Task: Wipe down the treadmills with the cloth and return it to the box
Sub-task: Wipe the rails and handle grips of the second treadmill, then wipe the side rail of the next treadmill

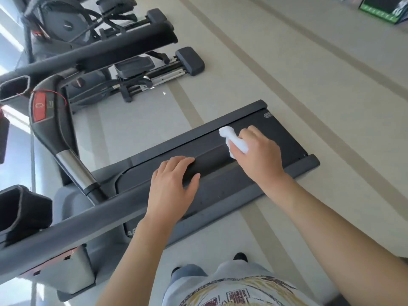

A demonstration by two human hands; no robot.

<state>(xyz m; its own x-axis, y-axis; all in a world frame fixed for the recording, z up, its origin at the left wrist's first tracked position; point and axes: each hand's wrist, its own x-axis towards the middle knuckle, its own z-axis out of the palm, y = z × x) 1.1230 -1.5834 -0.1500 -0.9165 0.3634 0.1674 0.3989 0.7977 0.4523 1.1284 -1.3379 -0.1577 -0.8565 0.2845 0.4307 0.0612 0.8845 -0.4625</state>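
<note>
Cloth (234,140), white and bunched, is sitting in my right hand (257,155), fingers curling round it on the treadmill (276,138) handrail. My left hand (171,184) is resting on that rail, fingers loosely bent over it. Part of the cloth is hiding under my palm.

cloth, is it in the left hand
No, the right hand grips the white cloth; the left hand rests on the handrail.
</note>
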